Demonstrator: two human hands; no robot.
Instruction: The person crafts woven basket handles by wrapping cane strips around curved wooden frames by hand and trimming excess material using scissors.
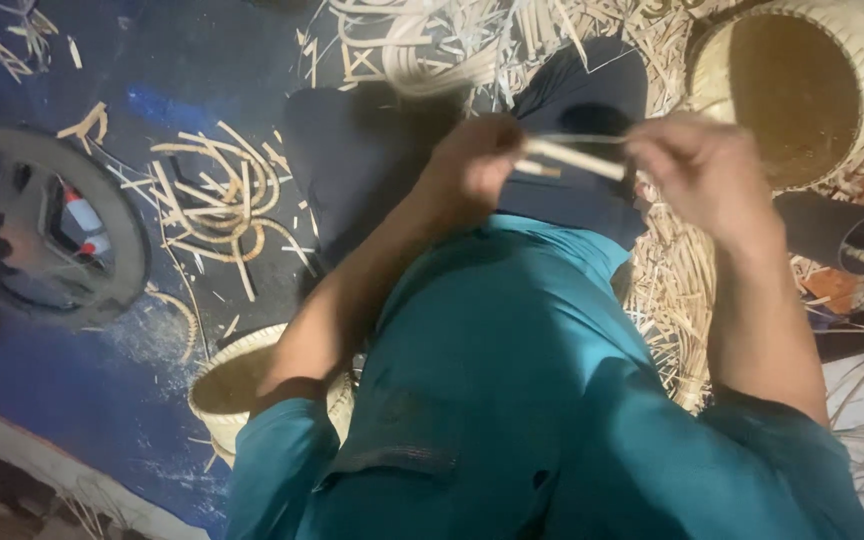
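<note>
A pale cane strip (572, 157), flat and narrow, spans the gap between the person's two hands, held up in front of the chest above the dark trousers. The left hand (477, 160) is closed around one end of it, fingers curled in and knuckles turned toward the camera. The right hand (702, 165) pinches the other end between thumb and fingertips, though motion blur hides just how the fingers sit. A thinner sliver runs along just above the strip, from one hand to the other. Both forearms are bare, coming out of teal sleeves (512, 400). Beside the left elbow, a small woven basket (222, 385) stands on the blue floor mat (72, 390), its mouth facing up. A larger woven basket (802, 85) lies tipped on its side at the upper right, with its open mouth toward the hands. Loose curls of cane (217, 195) lie on the mat to the left, and a litter of straw-coloured shavings (667, 290) covers the floor under the right arm.
</note>
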